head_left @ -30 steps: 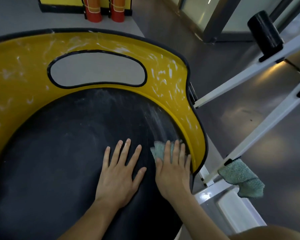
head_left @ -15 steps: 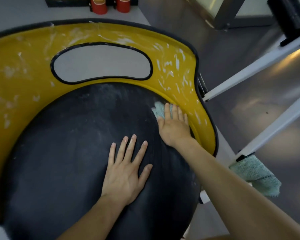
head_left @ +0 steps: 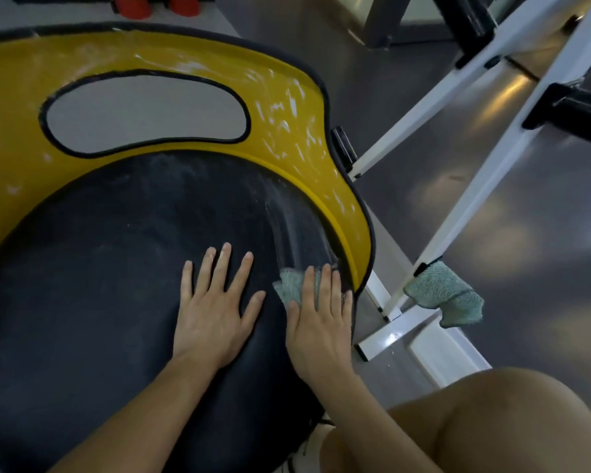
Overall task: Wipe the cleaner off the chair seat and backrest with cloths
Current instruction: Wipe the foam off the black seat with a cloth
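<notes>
"Where are your hands right now?"

"Both lie flat on the round black chair seat (head_left: pixel 99 285). My left hand (head_left: pixel 212 312) rests with its fingers spread and holds nothing. My right hand (head_left: pixel 321 322) is just beside it, near the seat's right edge. Its fingers are straight and press down on a small pale green woven cloth (head_left: pixel 289 285), and a corner of the cloth pokes out to the left of them."

"And the cleaner?"

"Pale streaks run up the seat above the cloth. White smears (head_left: pixel 287 110) dot the curved yellow plastic backrest (head_left: pixel 321 186), thickest to the right of its oval cut-out (head_left: pixel 144 114)."

"Any other cloth?"

"A second pale green cloth (head_left: pixel 444 295) hangs at the foot of the white metal frame (head_left: pixel 483 172), right of the chair and well apart from my hands, over the grey floor (head_left: pixel 423 199). My bare knee (head_left: pixel 492 421) shows at lower right."
</notes>
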`<act>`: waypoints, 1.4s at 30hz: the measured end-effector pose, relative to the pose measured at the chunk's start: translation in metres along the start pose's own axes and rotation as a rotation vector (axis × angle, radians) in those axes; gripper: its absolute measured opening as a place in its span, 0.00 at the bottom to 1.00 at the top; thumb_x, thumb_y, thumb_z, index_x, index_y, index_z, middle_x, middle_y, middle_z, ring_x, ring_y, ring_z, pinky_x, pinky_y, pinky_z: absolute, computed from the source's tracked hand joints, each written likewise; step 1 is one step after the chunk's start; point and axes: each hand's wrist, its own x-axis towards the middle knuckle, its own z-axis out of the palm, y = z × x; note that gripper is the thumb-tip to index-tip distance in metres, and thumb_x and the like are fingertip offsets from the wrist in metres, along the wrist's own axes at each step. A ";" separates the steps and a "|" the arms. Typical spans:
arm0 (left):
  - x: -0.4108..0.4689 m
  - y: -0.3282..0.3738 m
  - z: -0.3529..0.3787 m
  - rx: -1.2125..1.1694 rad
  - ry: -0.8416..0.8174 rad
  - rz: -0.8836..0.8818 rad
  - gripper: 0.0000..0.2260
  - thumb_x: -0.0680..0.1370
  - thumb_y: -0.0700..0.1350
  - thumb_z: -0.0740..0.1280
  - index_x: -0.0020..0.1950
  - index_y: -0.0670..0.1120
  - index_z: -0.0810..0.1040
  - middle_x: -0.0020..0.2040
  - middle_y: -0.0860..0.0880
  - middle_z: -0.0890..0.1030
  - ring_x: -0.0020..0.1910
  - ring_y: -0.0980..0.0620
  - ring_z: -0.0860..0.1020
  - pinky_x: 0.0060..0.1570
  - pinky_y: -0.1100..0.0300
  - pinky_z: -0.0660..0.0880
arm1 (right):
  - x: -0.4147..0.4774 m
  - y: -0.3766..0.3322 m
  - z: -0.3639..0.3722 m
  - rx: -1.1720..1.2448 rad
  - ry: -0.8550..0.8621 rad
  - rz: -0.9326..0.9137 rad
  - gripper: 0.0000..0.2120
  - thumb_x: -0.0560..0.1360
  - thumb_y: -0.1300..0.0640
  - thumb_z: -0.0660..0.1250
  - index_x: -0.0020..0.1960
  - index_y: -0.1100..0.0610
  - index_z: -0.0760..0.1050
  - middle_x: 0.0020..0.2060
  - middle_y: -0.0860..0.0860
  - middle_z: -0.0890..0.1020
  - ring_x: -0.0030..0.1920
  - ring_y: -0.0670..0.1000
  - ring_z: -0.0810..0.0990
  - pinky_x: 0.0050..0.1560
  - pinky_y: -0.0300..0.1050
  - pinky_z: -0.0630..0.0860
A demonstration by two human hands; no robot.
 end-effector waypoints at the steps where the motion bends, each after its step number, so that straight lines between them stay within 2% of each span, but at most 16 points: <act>1: 0.000 0.000 0.000 -0.003 0.004 0.000 0.31 0.83 0.65 0.41 0.83 0.54 0.50 0.83 0.45 0.51 0.82 0.45 0.47 0.78 0.39 0.47 | 0.013 0.000 -0.002 -0.008 -0.010 0.001 0.32 0.82 0.43 0.37 0.82 0.56 0.41 0.81 0.57 0.44 0.81 0.56 0.40 0.79 0.61 0.45; 4: 0.000 0.000 0.000 -0.010 0.013 0.008 0.30 0.83 0.65 0.42 0.83 0.53 0.50 0.83 0.45 0.52 0.82 0.45 0.48 0.78 0.39 0.47 | 0.055 0.001 -0.010 -0.022 -0.069 -0.008 0.31 0.83 0.43 0.36 0.81 0.56 0.34 0.81 0.58 0.38 0.80 0.56 0.35 0.79 0.60 0.41; 10: 0.000 0.000 0.000 0.001 0.019 0.013 0.30 0.83 0.65 0.42 0.83 0.53 0.50 0.83 0.45 0.52 0.82 0.45 0.48 0.78 0.39 0.48 | 0.103 0.003 -0.024 0.004 -0.140 -0.074 0.30 0.85 0.43 0.39 0.82 0.54 0.35 0.81 0.56 0.38 0.80 0.55 0.35 0.79 0.58 0.36; 15: 0.000 -0.001 0.001 -0.011 0.029 0.020 0.30 0.83 0.65 0.43 0.83 0.53 0.52 0.82 0.44 0.54 0.82 0.44 0.50 0.78 0.38 0.49 | 0.049 0.004 -0.022 -0.016 -0.101 -0.005 0.31 0.84 0.41 0.37 0.80 0.54 0.31 0.80 0.55 0.36 0.80 0.55 0.34 0.79 0.59 0.39; 20: -0.002 -0.002 0.001 -0.016 0.044 0.017 0.30 0.83 0.64 0.45 0.82 0.52 0.55 0.82 0.44 0.55 0.82 0.44 0.51 0.77 0.38 0.51 | -0.005 0.003 -0.013 0.029 -0.075 0.020 0.33 0.83 0.39 0.38 0.81 0.53 0.32 0.80 0.55 0.35 0.80 0.55 0.33 0.79 0.58 0.36; 23: -0.001 -0.001 0.001 -0.015 0.043 0.020 0.30 0.83 0.64 0.45 0.82 0.52 0.54 0.82 0.44 0.55 0.82 0.44 0.50 0.78 0.38 0.50 | 0.016 0.002 -0.011 0.006 -0.038 0.039 0.33 0.82 0.39 0.37 0.79 0.54 0.32 0.80 0.57 0.37 0.80 0.56 0.34 0.79 0.59 0.38; 32: 0.000 -0.001 0.001 -0.012 0.027 0.011 0.30 0.83 0.64 0.44 0.83 0.53 0.52 0.83 0.45 0.53 0.82 0.45 0.49 0.78 0.38 0.50 | 0.099 0.009 -0.023 0.030 -0.141 -0.013 0.32 0.84 0.40 0.38 0.81 0.55 0.34 0.81 0.58 0.39 0.81 0.56 0.38 0.79 0.56 0.39; 38: 0.000 -0.002 0.000 -0.023 0.007 0.013 0.30 0.83 0.64 0.47 0.83 0.53 0.53 0.83 0.45 0.53 0.82 0.45 0.49 0.78 0.38 0.50 | 0.040 0.019 -0.019 0.035 -0.107 -0.014 0.32 0.83 0.39 0.36 0.81 0.52 0.33 0.81 0.54 0.38 0.80 0.53 0.36 0.80 0.56 0.41; 42: -0.001 0.000 -0.002 -0.047 -0.004 0.001 0.30 0.83 0.64 0.49 0.83 0.53 0.54 0.83 0.45 0.53 0.82 0.45 0.49 0.77 0.38 0.53 | 0.020 0.015 -0.015 0.035 -0.107 0.029 0.35 0.80 0.37 0.33 0.82 0.53 0.39 0.82 0.57 0.46 0.81 0.56 0.43 0.79 0.59 0.50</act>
